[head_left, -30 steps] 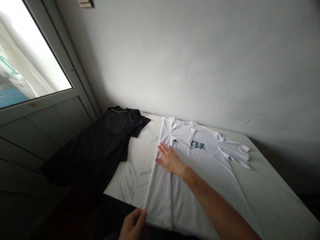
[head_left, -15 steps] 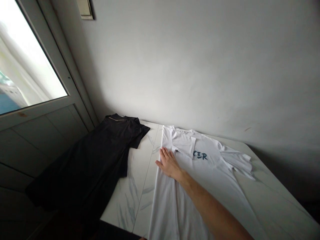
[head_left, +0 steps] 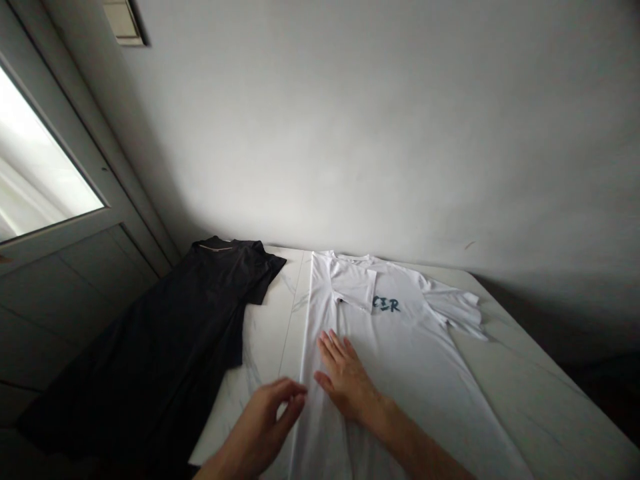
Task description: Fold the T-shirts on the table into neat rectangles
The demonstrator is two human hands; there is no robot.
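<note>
The white shirt [head_left: 417, 360] lies beside the black shirt [head_left: 160, 340], nearer side folded in, farther side not, right hand [head_left: 346, 375] spread on it, left hand [head_left: 267, 420] curled, maybe pinching, I cannot tell.

Standing in here, it's just a plain pale grey wall [head_left: 320, 133] with a small scuff [head_left: 469, 245] low down and a switch plate [head_left: 121, 23] top left. All the brightness seems to come from the glass pane [head_left: 40, 167] in that grey panelled door [head_left: 55, 287]. The marble-look table [head_left: 540, 393] sits by the wall, its right side fading into pretty murky shadow tbh.
</note>
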